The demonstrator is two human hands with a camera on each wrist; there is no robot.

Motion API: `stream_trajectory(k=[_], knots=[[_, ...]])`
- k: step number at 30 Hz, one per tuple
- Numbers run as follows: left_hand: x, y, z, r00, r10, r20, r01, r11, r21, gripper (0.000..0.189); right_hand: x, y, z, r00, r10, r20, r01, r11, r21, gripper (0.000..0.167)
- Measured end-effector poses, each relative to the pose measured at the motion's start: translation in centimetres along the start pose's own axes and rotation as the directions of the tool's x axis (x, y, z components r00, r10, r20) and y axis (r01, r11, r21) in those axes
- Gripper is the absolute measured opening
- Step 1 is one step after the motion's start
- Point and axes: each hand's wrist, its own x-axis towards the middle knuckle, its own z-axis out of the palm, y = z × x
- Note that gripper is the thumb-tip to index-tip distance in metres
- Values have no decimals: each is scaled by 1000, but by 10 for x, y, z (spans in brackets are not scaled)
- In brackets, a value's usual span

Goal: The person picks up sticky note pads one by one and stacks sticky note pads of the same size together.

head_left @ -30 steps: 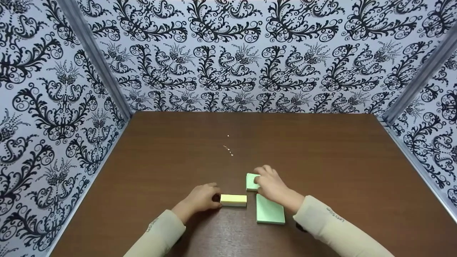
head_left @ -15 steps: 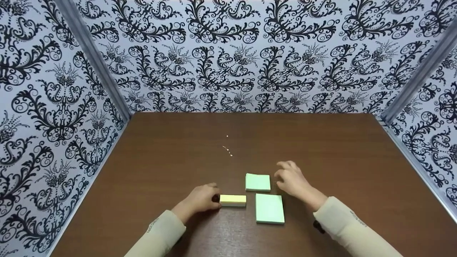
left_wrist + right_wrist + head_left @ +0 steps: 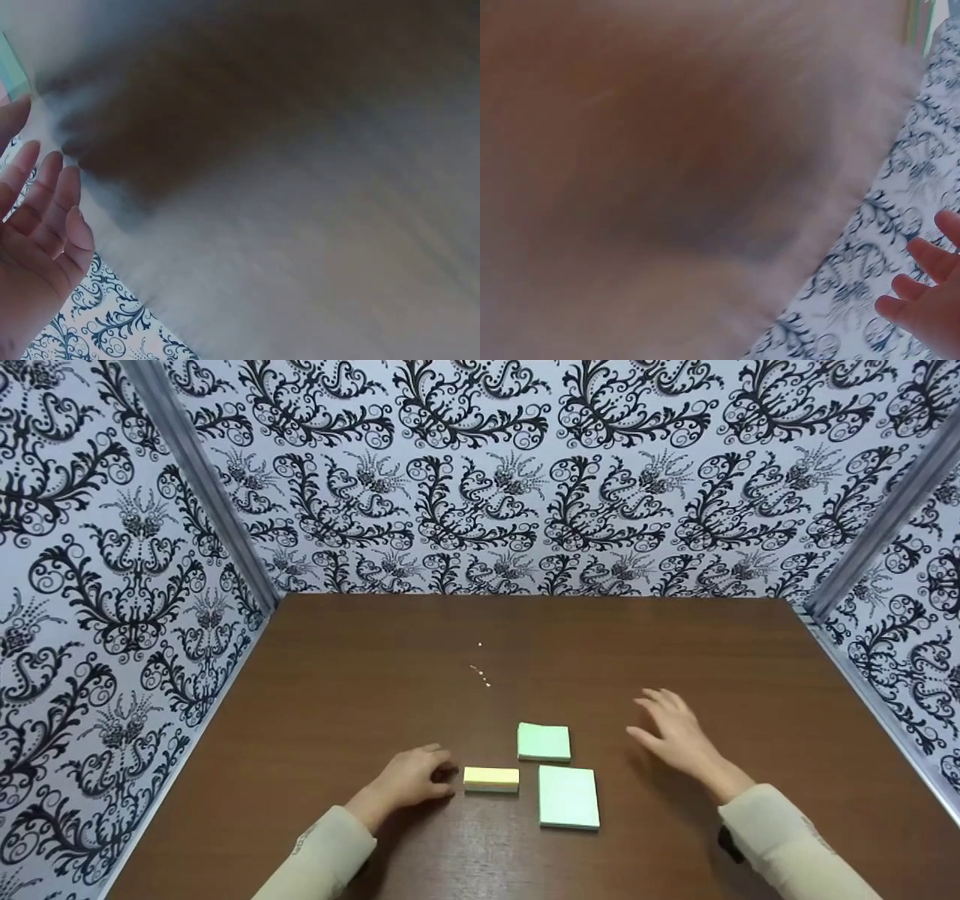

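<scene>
Three sticky note pads lie on the brown table. The narrow one (image 3: pixel 491 779) has a yellow top and greenish lower layers. Just left of it, with a small gap, my left hand (image 3: pixel 411 777) rests with loosely bent fingers and holds nothing. A small light green pad (image 3: pixel 544 742) sits behind and to the right of the narrow one, and a larger green pad (image 3: pixel 568 798) lies in front of it. Off to the right, my right hand (image 3: pixel 679 741) is spread with thumb apart, touching nothing. In the wrist views, blurred sleeve cloth hides most of the scene.
The wooden table (image 3: pixel 360 660) meets a back wall (image 3: pixel 480 495) covered in black-and-white scroll pattern. Patterned panels also rise at left and right, with grey corner strips. Small bright specks (image 3: pixel 481 673) show on the tabletop behind the pads.
My right hand has let go of the small green pad and moved away to the right, its fingers spreading. The left hand has come slightly away from the yellow-topped pad, leftward.
</scene>
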Motion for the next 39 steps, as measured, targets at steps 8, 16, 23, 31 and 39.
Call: stream_trajectory(k=[8,16,23,31,39], knots=[[2,4,3,999,37,-38,-38,999,-26,27,-8,1,6,1000,-17,8,17,999,-31,23],[4,6,2,1000,7,-18,-8,999,-43,21,4,-53,27,917,-390,-77,387,921,-51,3],[7,8,0,1000,15,24,-14,998,-57,16,10,-92,47,717,-697,15,692,709,-135,3],[12,14,-2,997,39,68,-37,999,-25,17,15,-114,57,726,-629,276,684,703,-195,12],[12,14,-2,997,36,62,-37,999,21,16,19,-120,61,739,-608,289,665,727,-173,13]])
